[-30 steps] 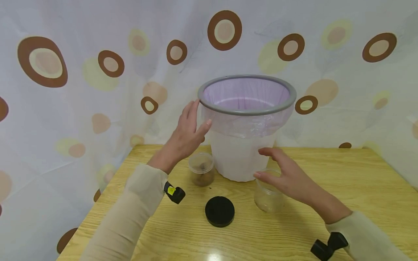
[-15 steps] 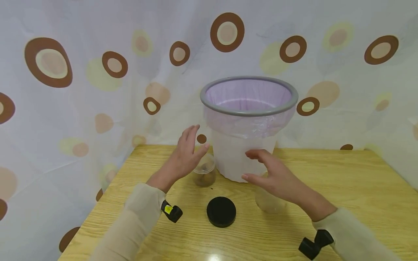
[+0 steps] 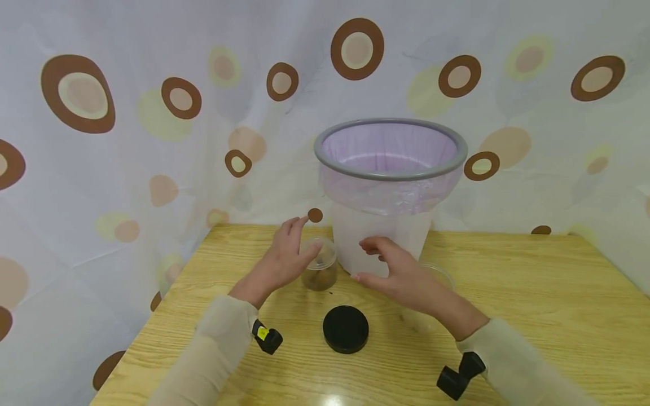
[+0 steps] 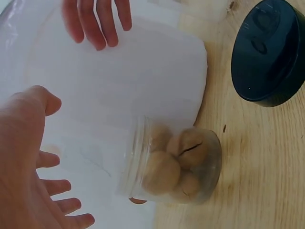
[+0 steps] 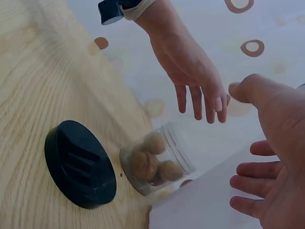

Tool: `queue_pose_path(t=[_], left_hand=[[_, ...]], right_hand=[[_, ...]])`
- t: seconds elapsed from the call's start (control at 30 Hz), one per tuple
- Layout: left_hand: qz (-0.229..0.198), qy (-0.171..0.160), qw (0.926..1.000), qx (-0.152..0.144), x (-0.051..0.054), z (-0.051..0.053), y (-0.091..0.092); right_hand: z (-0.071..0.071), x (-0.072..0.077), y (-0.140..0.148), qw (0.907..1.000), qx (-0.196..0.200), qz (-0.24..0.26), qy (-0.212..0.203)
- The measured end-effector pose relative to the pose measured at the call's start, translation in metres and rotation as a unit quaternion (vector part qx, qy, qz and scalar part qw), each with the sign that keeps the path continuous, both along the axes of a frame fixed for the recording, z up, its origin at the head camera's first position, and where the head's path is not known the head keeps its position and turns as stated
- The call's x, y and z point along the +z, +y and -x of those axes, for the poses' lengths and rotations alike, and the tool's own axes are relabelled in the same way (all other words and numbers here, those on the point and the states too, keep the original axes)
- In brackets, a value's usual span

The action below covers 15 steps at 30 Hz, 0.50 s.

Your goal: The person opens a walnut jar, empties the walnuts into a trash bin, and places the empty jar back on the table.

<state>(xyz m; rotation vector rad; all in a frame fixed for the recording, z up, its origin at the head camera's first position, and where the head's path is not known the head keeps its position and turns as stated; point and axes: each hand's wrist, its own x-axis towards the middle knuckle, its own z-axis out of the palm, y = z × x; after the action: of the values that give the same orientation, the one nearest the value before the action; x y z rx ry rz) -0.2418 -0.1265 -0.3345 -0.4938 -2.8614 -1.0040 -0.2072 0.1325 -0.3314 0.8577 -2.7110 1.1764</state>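
A clear jar (image 3: 320, 277) holding several round brown balls, nut-like and some with dark cracks, stands upright without a lid. My left hand (image 3: 284, 259) hovers beside and above it, fingers loosely spread; in the right wrist view this hand (image 5: 190, 67) is apart from the jar (image 5: 152, 162). Held in the air in front of the bin, my right hand (image 3: 406, 277) has thumb and fingers apart with nothing between them. A black round lid (image 3: 346, 329) lies on the table before the jar. Behind my right hand, a second clear jar (image 3: 440, 275) is partly hidden.
A white bin (image 3: 406, 225) with a grey rim and a purple liner bag stands behind the jars. The wooden table (image 3: 533, 293) ends at a patterned curtain (image 3: 183, 152) on the left and back. A small dark speck lies near the filled jar.
My left hand has come down from the bin's rim to beside the filled jar. My right hand has moved left, away from over the second jar.
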Motion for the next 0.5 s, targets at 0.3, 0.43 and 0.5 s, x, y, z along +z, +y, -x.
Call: queue_pose_path(t=[0.3,0.43,0.5], left_hand=[[0.016,-0.018,0.9993,0.028,-0.011,0.004,0.002],[0.021,-0.035,0.9986,0.034,-0.017,0.004,0.002],[0.022,-0.038,0.9984,0.035,-0.020,0.004,0.002]], right_hand=[[0.008,-0.010,-0.025,0.9986,0.003,-0.024,-0.048],[0.009,-0.018,-0.034,0.9965,-0.003,-0.020,-0.081],[0.010,-0.022,-0.038,0.9956,-0.006,-0.015,-0.092]])
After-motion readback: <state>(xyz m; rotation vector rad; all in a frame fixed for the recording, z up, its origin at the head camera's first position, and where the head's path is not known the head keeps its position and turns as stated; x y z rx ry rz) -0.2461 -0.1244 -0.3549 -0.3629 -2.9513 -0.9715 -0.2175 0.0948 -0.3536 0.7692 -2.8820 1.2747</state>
